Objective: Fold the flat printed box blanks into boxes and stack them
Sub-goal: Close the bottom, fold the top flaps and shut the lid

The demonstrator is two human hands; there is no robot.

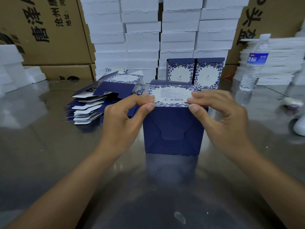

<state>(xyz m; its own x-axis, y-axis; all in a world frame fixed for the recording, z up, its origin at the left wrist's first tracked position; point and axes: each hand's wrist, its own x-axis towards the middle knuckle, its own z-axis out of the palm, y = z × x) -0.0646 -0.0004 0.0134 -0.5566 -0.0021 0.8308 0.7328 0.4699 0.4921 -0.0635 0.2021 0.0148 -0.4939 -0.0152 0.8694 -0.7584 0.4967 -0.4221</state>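
Clearly the job is in its early part: only two finished boxes (180, 71) stand side by side at the desk's (49, 146) far edge. A thick pile of blanks (99, 103) lies fanned out toward the far left, not yet folded. A third box (173, 129) is in hand at mid-desk, tipped on its side with its base facing the near edge. The base flaps look tucked and locked together. I judge it nearly formed, with the lid end and the stacking left to do.

The left grip (125, 116) pinches the box's upper left corner between thumb and curled fingers. The right grip (219, 113) pinches the upper right corner likewise. The box is dark blue, and its top side is a white floral panel with small print and a barcode.
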